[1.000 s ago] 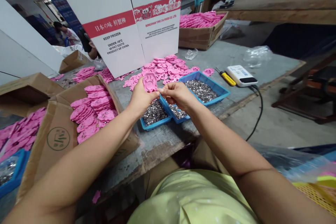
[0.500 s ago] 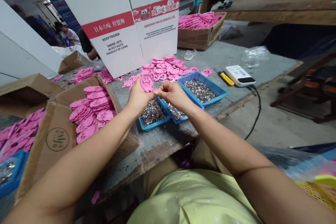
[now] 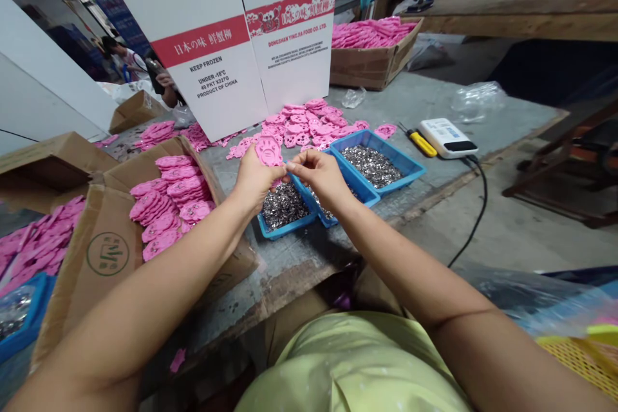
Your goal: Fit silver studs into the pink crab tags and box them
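A pink animal-faced piece (image 3: 269, 151) is gripped by the left hand (image 3: 261, 175), with the thumb laid across its near end, part of which is hidden. The piece is held tilted up, its patterned side turned towards the wearer and its longer axis running roughly far to near. The right hand (image 3: 316, 174) is placed just to the right of the piece's near end; its thumb and forefinger are drawn narrow and brought up to the left thumb tip, but whether anything small is pinched there cannot be told. The piece thus lies to the left and slightly to the far side of the right fingertips, and is nearer to the left hand, by which it is borne. Both hands are held above the table (image 3: 400, 100), over the far side of the left blue tray (image 3: 290, 228), which is filled with small metal parts (image 3: 282, 209). Loose pink pieces (image 3: 309, 125) are spread on the far side, and stacked pink pieces (image 3: 168, 203) are kept in a cardboard box (image 3: 106, 225) to the left.
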Motion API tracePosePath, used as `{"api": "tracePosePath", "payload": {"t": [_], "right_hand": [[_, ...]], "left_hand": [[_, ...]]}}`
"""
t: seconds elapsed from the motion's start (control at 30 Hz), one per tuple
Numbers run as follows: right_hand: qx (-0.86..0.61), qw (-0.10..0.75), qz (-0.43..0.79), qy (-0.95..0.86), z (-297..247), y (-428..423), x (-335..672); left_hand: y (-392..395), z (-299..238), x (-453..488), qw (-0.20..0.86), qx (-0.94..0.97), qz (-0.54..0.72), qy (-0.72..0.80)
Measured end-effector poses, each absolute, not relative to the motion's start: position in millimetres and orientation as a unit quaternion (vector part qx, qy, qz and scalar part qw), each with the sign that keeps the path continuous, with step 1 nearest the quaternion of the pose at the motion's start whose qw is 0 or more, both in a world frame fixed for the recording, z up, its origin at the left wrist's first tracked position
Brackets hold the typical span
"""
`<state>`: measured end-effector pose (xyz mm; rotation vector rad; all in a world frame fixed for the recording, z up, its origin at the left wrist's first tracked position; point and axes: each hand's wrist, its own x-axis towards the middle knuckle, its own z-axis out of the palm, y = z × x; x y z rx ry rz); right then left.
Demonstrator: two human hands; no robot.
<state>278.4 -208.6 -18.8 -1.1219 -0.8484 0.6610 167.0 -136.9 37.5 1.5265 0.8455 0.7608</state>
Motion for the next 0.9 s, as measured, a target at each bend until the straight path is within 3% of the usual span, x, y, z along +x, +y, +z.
{"api": "tracePosePath", "payload": {"t": [0.33,0.53,0.9], "right_hand": [[-0.526,0.687,0.241,-0.440,-16,-213,292],[-0.574,0.574,0.103,-0.574,-1,-220,318],[-0.591,0.467,0.052,-0.656,13,-223,333]], "left_hand": [[-139,40,163,0.689,0.621,0.245,0.282],[-141,43,164,0.730,0.613,0.200,0.226],[-143,42,163,0.712,0.638,0.195,0.218]]}}
